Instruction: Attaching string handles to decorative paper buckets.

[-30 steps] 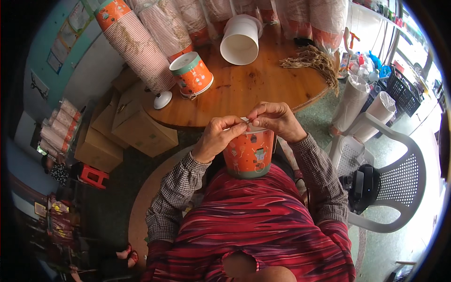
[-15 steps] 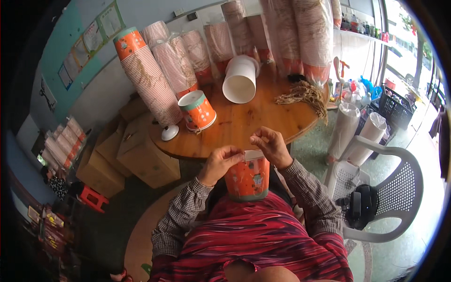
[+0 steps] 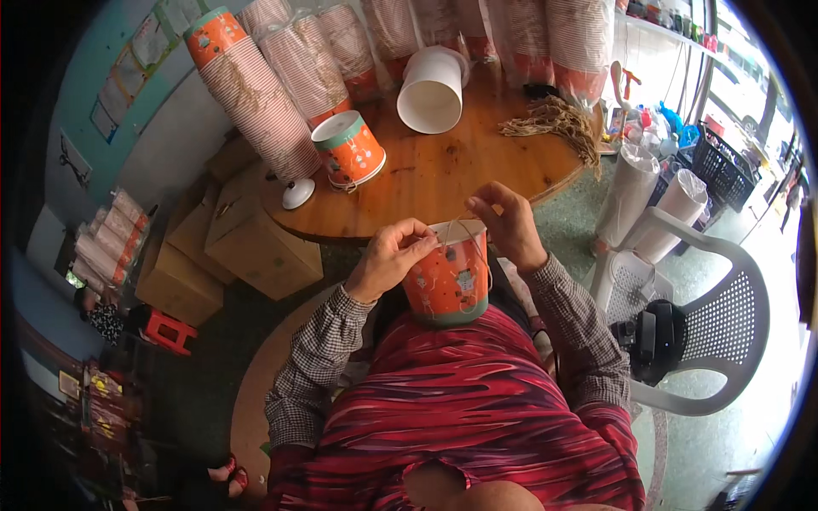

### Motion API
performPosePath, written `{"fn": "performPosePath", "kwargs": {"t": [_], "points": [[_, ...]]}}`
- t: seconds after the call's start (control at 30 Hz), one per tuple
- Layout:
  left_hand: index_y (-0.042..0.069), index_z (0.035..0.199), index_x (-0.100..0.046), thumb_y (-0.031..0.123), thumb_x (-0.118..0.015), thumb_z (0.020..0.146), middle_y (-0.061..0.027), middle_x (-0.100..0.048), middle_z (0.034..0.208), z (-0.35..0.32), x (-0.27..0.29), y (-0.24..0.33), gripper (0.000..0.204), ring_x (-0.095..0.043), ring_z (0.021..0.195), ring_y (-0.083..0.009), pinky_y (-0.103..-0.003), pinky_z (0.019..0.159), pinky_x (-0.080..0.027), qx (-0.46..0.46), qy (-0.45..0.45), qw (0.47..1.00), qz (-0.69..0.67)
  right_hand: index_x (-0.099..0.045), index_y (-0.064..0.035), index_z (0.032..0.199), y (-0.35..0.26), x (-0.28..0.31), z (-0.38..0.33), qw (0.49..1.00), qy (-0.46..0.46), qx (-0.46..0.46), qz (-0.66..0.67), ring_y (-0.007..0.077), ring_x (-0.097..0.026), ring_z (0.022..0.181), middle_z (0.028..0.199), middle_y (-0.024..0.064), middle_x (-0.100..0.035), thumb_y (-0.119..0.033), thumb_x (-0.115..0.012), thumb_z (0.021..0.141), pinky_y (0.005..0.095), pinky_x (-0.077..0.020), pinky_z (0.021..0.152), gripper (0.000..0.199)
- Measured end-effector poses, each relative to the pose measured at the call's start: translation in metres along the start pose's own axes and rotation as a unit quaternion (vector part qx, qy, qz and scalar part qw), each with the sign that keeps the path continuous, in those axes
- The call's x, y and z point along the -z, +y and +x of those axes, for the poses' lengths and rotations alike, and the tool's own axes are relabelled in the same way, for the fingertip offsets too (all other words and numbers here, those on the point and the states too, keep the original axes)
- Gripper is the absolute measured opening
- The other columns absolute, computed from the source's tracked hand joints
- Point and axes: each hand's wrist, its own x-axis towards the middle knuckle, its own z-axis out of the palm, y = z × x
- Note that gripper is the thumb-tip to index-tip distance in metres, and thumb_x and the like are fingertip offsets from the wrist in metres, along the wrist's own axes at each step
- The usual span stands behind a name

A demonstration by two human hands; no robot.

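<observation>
An orange paper bucket (image 3: 447, 277) with a green bottom band stands upright on my lap. My left hand (image 3: 390, 255) pinches its near-left rim. My right hand (image 3: 509, 223) is at the far-right rim, fingers closed on a thin string (image 3: 467, 223) that runs across the bucket's mouth. A second orange bucket (image 3: 349, 151) lies tilted on the round wooden table (image 3: 443, 179) ahead, with string under it. A bundle of tan strings (image 3: 554, 123) lies at the table's right side.
A white bucket (image 3: 433, 78) lies on its side at the table's back. Tall wrapped stacks of buckets (image 3: 256, 94) lean behind it. Cardboard boxes (image 3: 247, 243) sit on the floor at left. A white plastic chair (image 3: 707, 324) holding a dark object stands at right.
The view has tilted so the table and stacks sit lower in frame. My hands have spread slightly apart along the bucket's rim, the right one drawing the string outward.
</observation>
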Motion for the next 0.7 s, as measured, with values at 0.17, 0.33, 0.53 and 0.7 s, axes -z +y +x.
{"fn": "performPosePath", "kwargs": {"t": [0.17,0.33,0.53,0.7], "points": [[0.001,0.095,-0.062,0.017,-0.061,0.092,0.0022,-0.061,0.087,0.002,0.000,0.000,0.017,-0.055,0.082,-0.0041,-0.020,0.074,-0.045,0.042,0.007,0.997,-0.058,-0.061,-0.0026,0.083,-0.002,0.001,-0.010,0.993,0.003,0.089,-0.078,0.0278,-0.058,0.071,0.076,0.0112,-0.059,-0.013,-0.067,0.081,0.0351,-0.0464,0.064,0.012],[0.001,0.097,-0.063,0.020,-0.062,0.092,0.0010,-0.063,0.089,0.006,-0.009,0.012,0.019,-0.055,0.083,-0.0047,-0.020,0.075,-0.045,0.069,0.014,0.994,-0.086,-0.061,-0.0058,0.081,-0.026,0.013,-0.010,0.960,-0.042,0.205,-0.185,0.0284,-0.058,0.077,0.079,0.0094,-0.059,-0.012,-0.066,0.078,0.0379,-0.0446,0.073,0.009],[0.001,0.100,-0.063,0.021,-0.063,0.092,-0.0009,-0.065,0.093,0.018,-0.011,0.008,0.022,-0.058,0.086,-0.0067,-0.022,0.078,-0.046,0.070,-0.007,0.994,-0.084,-0.063,-0.0023,0.082,-0.032,-0.001,0.006,0.988,-0.132,0.074,0.013,0.0198,-0.060,0.072,0.077,0.0077,-0.058,-0.013,-0.070,0.081,0.0311,-0.0468,0.063,0.013],[-0.001,0.108,-0.062,0.019,-0.060,0.093,-0.0029,-0.066,0.099,0.019,-0.012,0.013,0.024,-0.060,0.092,-0.0083,-0.023,0.083,-0.047,0.047,-0.025,0.993,-0.102,-0.061,0.0017,0.083,-0.018,-0.010,0.012,0.986,-0.143,-0.025,0.080,0.0122,-0.061,0.051,0.070,0.0066,-0.061,-0.020,-0.066,0.088,0.0257,-0.0472,0.045,0.023]]}}
